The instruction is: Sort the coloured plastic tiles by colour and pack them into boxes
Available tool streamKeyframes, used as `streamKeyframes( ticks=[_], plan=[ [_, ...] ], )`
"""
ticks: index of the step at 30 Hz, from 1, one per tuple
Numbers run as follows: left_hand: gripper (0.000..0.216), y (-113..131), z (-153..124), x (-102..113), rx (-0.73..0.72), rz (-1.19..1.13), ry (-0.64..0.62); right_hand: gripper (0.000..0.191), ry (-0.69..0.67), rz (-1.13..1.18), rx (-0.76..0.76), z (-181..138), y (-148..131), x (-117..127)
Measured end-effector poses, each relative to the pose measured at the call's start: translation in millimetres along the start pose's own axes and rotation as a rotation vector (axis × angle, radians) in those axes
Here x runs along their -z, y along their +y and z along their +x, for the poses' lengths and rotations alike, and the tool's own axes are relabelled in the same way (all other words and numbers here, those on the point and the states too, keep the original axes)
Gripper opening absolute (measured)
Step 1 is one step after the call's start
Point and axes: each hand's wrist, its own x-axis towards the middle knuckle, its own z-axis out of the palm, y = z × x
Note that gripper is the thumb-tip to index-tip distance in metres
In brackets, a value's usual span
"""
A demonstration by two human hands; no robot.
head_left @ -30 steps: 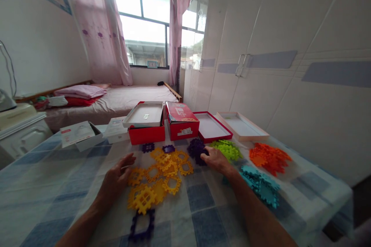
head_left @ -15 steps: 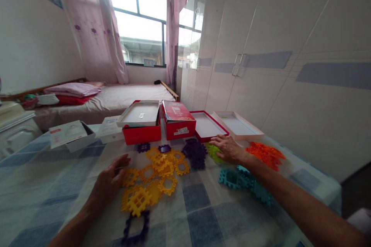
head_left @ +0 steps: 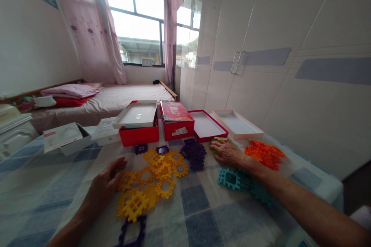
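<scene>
My right hand [head_left: 227, 151] lies palm down over the lime-green plastic interlocking pieces [head_left: 213, 149], fingers stretched out and hiding most of the pile. Beneath my right forearm are turquoise pieces [head_left: 230, 178], partly covered. To its right sits a heap of orange pieces [head_left: 264, 155]. My left hand [head_left: 108, 179] rests on its edge at the left of the yellow pieces [head_left: 135, 204], fingers loosely extended with nothing visible in them. Dark purple pieces [head_left: 193, 154] form a pile between the yellow and green ones. A single purple square frame [head_left: 142, 229] lies near the front edge of view.
Along the table's far side stand a red box with a white tray on it [head_left: 139, 136], another red box [head_left: 178, 129], a red-rimmed lid [head_left: 205, 139] and a pale pink lid [head_left: 252, 135]. White boxes [head_left: 65, 139] stand at left. A checked cloth [head_left: 197, 197] covers the table.
My right hand has lowered and flattened onto the green pieces, moving slightly right and covering more of them. My left hand stays beside the yellow pieces. The view has shifted slightly.
</scene>
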Motion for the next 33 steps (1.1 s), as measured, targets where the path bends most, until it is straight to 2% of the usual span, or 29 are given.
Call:
streamKeyframes(
  ticks=[8, 12, 14, 17, 20, 24, 28, 33],
  plan=[
    [0.058, 6, -2, 1, 0.002, 0.02, 0.005, 0.037, -0.008, -0.067, -0.04, -13, 24, -3],
    [0.057, 8, -4, 0, -0.007, -0.002, 0.007, 0.037, 0.037, -0.083, -0.084, -12, 22, 4],
    [0.057, 8, -4, -2, -0.014, -0.013, 0.008, 0.039, 0.109, -0.034, -0.079, -3, 8, 13],
    [0.057, 6, -3, -4, -0.024, -0.009, 0.008, 0.035, 0.174, 0.144, -0.012, 22, -30, 28],
    [0.057, 5, -3, -4, -0.035, -0.001, 0.003, 0.032, 0.157, 0.301, 0.055, 54, -76, 35],
    [0.055, 6, -4, -3, -0.044, 0.015, -0.003, 0.04, 0.064, 0.426, 0.052, 98, -121, 26],
    [0.053, 10, -4, -3, -0.048, 0.018, -0.007, 0.046, 0.007, 0.457, 0.037, 125, -146, 14],
    [0.052, 14, -3, -5, -0.046, 0.012, 0.004, 0.033, -0.001, 0.433, 0.013, 128, -165, 16]
  ],
)
